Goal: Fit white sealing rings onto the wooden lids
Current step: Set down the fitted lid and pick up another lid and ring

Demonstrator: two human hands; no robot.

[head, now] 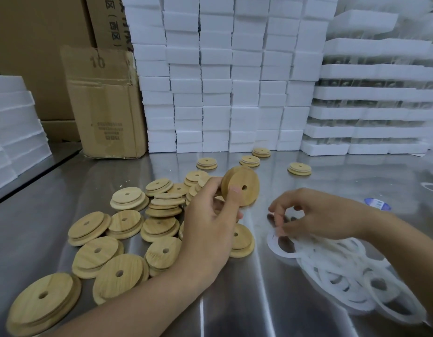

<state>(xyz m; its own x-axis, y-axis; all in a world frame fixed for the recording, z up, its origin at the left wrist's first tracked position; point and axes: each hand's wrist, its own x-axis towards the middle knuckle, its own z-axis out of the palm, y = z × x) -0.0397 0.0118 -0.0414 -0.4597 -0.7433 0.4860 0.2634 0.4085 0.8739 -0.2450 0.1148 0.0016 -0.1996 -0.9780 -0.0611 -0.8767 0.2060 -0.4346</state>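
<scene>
The left hand (210,222) is holding a wooden lid (243,188) up on edge, thumb pressing its face, fingers curling behind. To its right, the right hand (315,215) is arching downward, fingertips pinching a white ring (272,242) from the ring pile (344,276) under its wrist.

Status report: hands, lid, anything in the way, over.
Left hand grips one wooden lid, held above the table. Right hand pinches a white ring at the ring pile's edge. Nothing between lid and ring.
</scene>
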